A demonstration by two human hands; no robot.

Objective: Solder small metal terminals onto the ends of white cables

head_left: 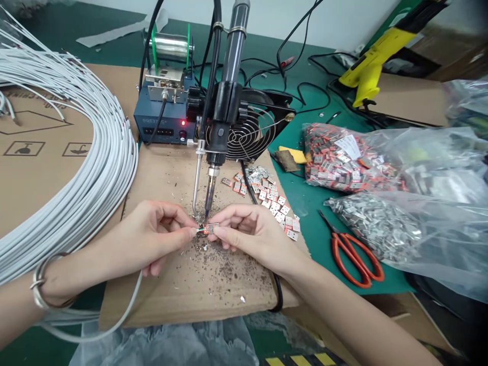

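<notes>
Between thumb and fingers, my right hand [246, 231] pinches a USB connector [212, 229] with a metal shell and an orange-red end. My left hand [163, 234] is closed on the stripped end of a white cable [131, 301], whose fine coloured wires meet the connector's orange end. Just above that joint points the tip of a mounted soldering iron [209, 195]. A thin metal solder feed tube [196, 185] comes down beside the tip. Whether the tip touches the connector, I cannot tell. Both hands are over a cardboard sheet [160, 300] strewn with dark specks.
Loose USB connectors [272, 195] lie right of the iron. Behind are a solder feeder [162, 119] with a solder spool [171, 47] and a fan [247, 129]. A white cable bundle [110, 162] curves at left. Red-handled scissors [354, 256] and bags of connectors [343, 157] lie right.
</notes>
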